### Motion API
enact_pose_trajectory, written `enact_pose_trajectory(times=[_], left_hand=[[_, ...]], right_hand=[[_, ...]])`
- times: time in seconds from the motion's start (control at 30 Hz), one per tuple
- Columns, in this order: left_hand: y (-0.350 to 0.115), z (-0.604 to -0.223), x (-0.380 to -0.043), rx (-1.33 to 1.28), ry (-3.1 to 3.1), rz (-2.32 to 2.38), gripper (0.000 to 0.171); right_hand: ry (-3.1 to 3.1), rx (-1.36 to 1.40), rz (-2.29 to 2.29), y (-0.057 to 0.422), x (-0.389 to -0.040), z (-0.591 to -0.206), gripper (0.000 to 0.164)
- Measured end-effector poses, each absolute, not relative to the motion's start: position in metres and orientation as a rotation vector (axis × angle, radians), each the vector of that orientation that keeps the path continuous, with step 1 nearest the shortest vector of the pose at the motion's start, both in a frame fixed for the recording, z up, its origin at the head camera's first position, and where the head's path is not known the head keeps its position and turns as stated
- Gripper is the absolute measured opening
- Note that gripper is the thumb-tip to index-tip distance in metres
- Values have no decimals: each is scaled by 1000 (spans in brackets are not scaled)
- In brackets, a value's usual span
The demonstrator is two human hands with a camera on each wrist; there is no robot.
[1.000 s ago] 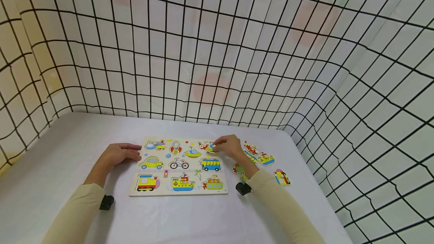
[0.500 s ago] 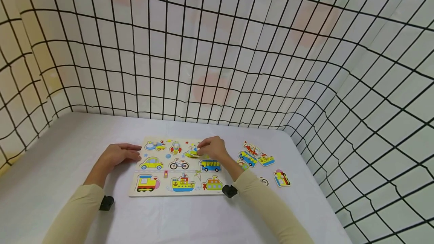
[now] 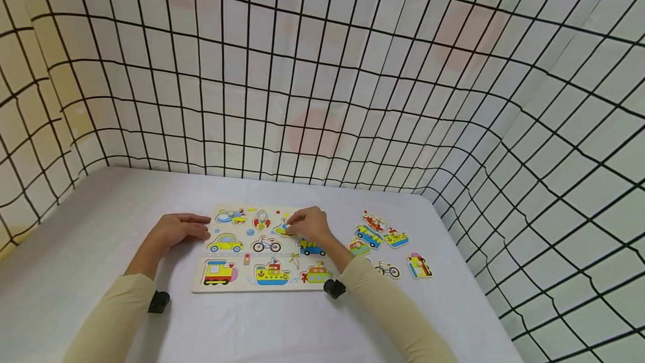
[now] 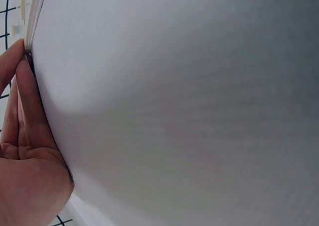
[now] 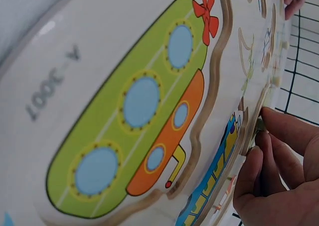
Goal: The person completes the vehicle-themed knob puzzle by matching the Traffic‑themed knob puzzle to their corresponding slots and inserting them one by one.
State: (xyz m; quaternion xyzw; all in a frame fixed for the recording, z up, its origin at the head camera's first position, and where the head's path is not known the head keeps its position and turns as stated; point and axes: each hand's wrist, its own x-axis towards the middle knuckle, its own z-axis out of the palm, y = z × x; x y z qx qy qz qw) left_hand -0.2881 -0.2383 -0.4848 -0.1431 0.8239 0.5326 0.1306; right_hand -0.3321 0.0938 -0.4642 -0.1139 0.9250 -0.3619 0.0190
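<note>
My right hand [image 3: 311, 224] pinches a flying saucer puzzle piece [image 3: 280, 230] over the saucer-shaped recess in the top row of a wooden puzzle board [image 3: 247, 288]. In the right wrist view, thumb and fingers of the right hand [image 5: 281, 171] close on a small knob, with the piece itself mostly hidden. At the board's left edge, my left hand [image 3: 173, 230] rests with its fingers fairly straight, fingertips touching the edge. An airplane piece [image 3: 232, 216] and a rocket piece [image 3: 261, 220] sit in the top row.
Right of the board lie loose pieces: a helicopter [image 3: 374, 221], a bus [image 3: 369, 236], a ship [image 3: 396, 237], a submarine [image 3: 359, 247], a bicycle [image 3: 387, 269] and a train [image 3: 420, 265]. A black wire grid [image 3: 312, 128] encloses the white table [image 3: 242, 329].
My right hand has carried the saucer piece left, from the helicopter recess at the board's top right to the saucer recess. The left hand has stayed put.
</note>
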Motion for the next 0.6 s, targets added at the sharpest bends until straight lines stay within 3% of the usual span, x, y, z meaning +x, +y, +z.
enact_pose_trajectory(times=[0.6], left_hand=[[-237,-484,-287,-416,2405,1541,66]], right_hand=[[2882,-375,-1181,92,-330,-466,5]])
